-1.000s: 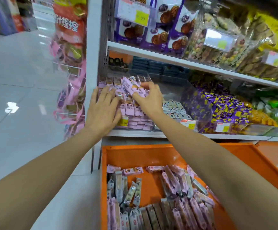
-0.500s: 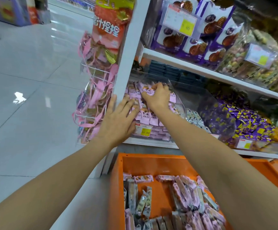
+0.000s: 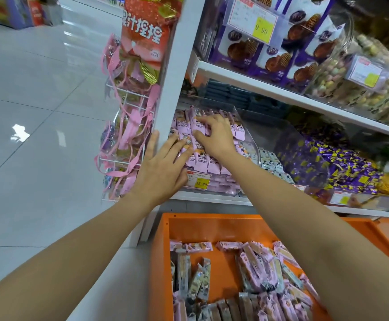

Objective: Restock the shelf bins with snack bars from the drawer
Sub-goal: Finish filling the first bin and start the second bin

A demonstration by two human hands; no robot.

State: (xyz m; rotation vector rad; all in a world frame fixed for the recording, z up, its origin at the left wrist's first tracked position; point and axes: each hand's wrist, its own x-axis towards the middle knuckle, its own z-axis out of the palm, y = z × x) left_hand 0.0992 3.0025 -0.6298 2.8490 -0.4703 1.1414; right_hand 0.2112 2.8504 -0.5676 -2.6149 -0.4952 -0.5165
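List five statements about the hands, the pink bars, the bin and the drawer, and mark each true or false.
1. The left hand and right hand both touch the pink snack bars in the clear bin. True.
2. The orange drawer is empty. False: many wrapped bars lie in it.
3. The left hand's fingers are straight, not curled round anything. True.
4. The price tag on the front of the bin reads 9.90. False: it reads 15.80.
5. The purple sweets lie to the left of the pink snack bars. False: they are to the right.
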